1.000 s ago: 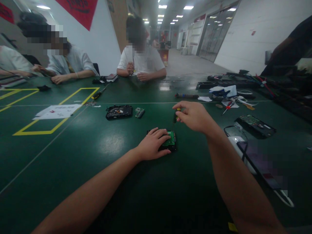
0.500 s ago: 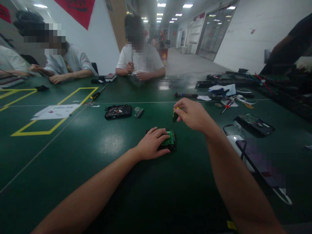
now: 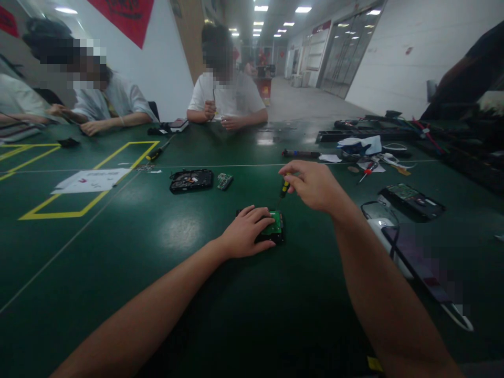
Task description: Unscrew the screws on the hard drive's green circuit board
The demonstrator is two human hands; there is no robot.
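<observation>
A hard drive (image 3: pixel 277 229) lies on the green table with its green circuit board facing up. My left hand (image 3: pixel 249 230) holds it down, fingers across the board and thumb along the near edge, covering much of its left part. Pinched in the fingers of my right hand (image 3: pixel 311 181) is a screwdriver (image 3: pixel 285 187) with a black and yellow handle. The shaft points down at the drive's far right corner; whether the tip touches a screw is too small to tell.
Farther off lie an opened hard drive (image 3: pixel 191 180), a small circuit board (image 3: pixel 224 181) and another screwdriver (image 3: pixel 155 153). To my right are another drive (image 3: pixel 411 201), glasses (image 3: pixel 380 211), a red-handled screwdriver (image 3: pixel 368 171) and a dark flat device (image 3: pixel 419 262). Several people sit across the table.
The screwdriver handle has turned slightly in my right fingers, showing more yellow, and the hand's grip has shifted a little. My left hand and the hard drive stay in place.
</observation>
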